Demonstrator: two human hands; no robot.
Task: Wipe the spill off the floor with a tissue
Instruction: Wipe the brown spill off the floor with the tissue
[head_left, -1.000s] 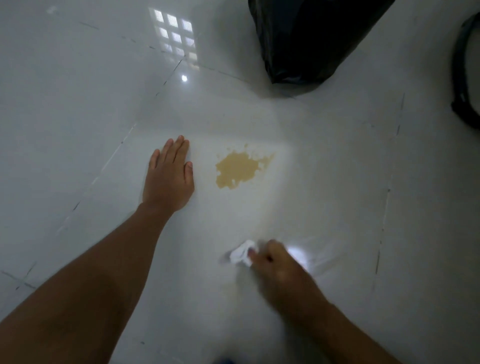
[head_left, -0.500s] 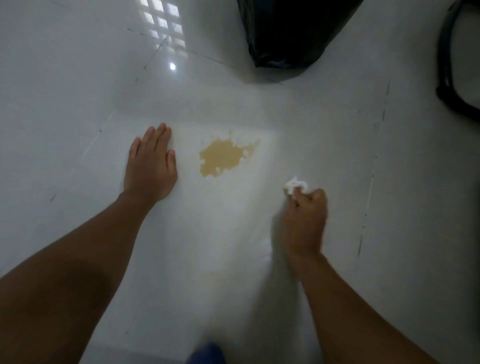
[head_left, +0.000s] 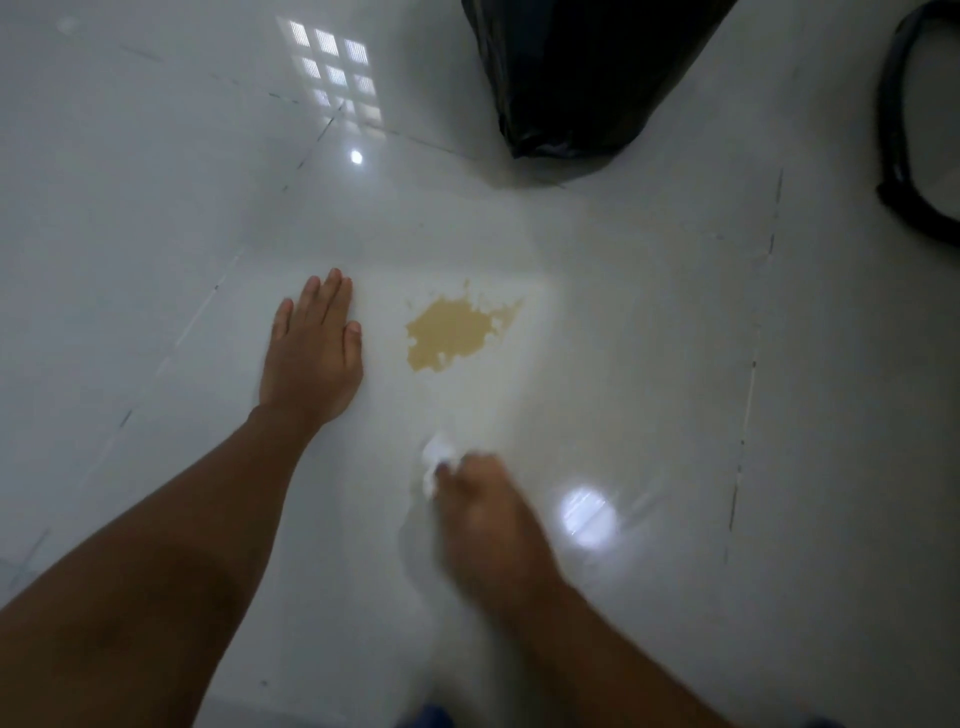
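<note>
Head view was recorded looking down on a glossy white tiled floor (head_left: 156, 208). The left hand (head_left: 311, 358) was seen laid flat on the tile, palm down, fingers extended and held close together, gripping nothing. A yellowish-tan spill (head_left: 454, 332) with ragged, splashed edges was noted just right of that hand, apart from it, with bare tile between the two. The right hand (head_left: 488, 525) was observed nearer the camera, below the spill, blurred by motion; its fingers were curled closed around a crumpled white tissue (head_left: 434, 460), which protruded from the fingertips on the side facing the spill. The tissue was separated from the spill by clean floor, and whether it touched the tile could not be determined because of the blur. A black bag (head_left: 571, 78) was noted standing on the floor beyond the spill, at the top of the frame. A dark curved object (head_left: 904, 130), only partly in frame, was noted at the upper right edge; its identity could not be determined. Bright reflections were recorded on the tiles at upper left and beside the right hand.
</note>
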